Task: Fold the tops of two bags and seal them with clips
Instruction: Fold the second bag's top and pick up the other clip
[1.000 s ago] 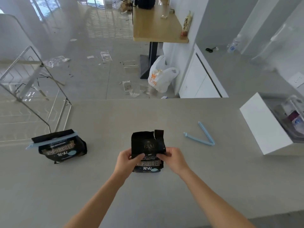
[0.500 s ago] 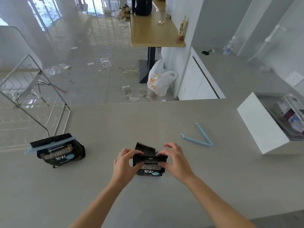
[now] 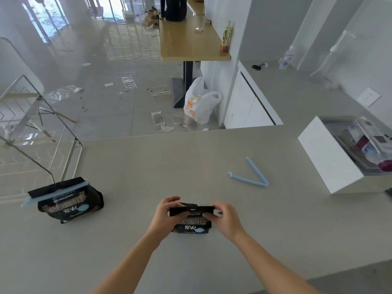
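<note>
A small black bag (image 3: 192, 224) with pale lettering stands on the grey counter (image 3: 191, 162) in front of me. Its top is folded down into a flat band. My left hand (image 3: 165, 215) pinches the left end of that fold and my right hand (image 3: 226, 218) pinches the right end. A light blue clip (image 3: 252, 176) lies open in a V shape on the counter, to the right and beyond my hands. A second black bag (image 3: 71, 203) stands at the left, its folded top held shut by another light blue clip (image 3: 55, 193).
A white box (image 3: 326, 155) holding packaged items sits at the counter's right edge. Beyond the counter's far edge lies a drop to a littered floor, with a metal rack (image 3: 42, 128) at the left and a white plastic bag (image 3: 199, 102).
The upright open top of the middle bag has been folded down toward me. Both hands moved from the bag's sides up to the ends of the fold.
</note>
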Demonstrator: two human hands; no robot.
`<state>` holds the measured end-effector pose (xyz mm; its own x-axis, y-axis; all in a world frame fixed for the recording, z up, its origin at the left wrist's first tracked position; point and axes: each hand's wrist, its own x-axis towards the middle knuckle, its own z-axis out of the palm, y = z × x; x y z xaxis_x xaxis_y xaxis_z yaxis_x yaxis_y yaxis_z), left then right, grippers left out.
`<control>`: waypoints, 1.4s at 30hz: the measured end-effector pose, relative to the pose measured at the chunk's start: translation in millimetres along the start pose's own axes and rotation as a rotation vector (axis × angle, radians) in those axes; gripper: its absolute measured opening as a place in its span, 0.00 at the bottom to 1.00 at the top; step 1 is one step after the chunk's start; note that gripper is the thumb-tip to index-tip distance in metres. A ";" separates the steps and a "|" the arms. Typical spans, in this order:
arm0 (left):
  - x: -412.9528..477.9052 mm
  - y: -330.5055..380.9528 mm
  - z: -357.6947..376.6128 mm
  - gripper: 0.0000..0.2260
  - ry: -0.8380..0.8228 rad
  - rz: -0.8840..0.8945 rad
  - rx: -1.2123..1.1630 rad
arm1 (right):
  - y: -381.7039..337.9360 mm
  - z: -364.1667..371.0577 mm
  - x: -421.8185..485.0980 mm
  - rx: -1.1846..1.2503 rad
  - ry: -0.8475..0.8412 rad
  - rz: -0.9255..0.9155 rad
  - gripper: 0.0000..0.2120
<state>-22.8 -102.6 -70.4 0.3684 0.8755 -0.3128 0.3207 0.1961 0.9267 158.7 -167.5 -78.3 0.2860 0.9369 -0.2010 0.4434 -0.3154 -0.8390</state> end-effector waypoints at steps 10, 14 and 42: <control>12.4 9.7 29.5 0.03 0.043 -0.021 0.000 | 12.2 -25.3 3.9 0.141 -0.067 0.124 0.07; 14.6 -0.7 30.7 0.06 0.058 -0.101 -0.061 | 18.3 -43.0 15.5 0.149 -0.177 0.092 0.07; 22.0 -11.5 16.0 0.10 0.027 -0.251 -0.229 | 87.6 -108.6 78.1 -0.023 0.114 0.109 0.08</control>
<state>-4.5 -92.7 -91.3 0.2785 0.7981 -0.5342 0.1928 0.4985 0.8452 312.2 -138.3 -112.6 0.4280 0.8739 -0.2306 0.4235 -0.4193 -0.8030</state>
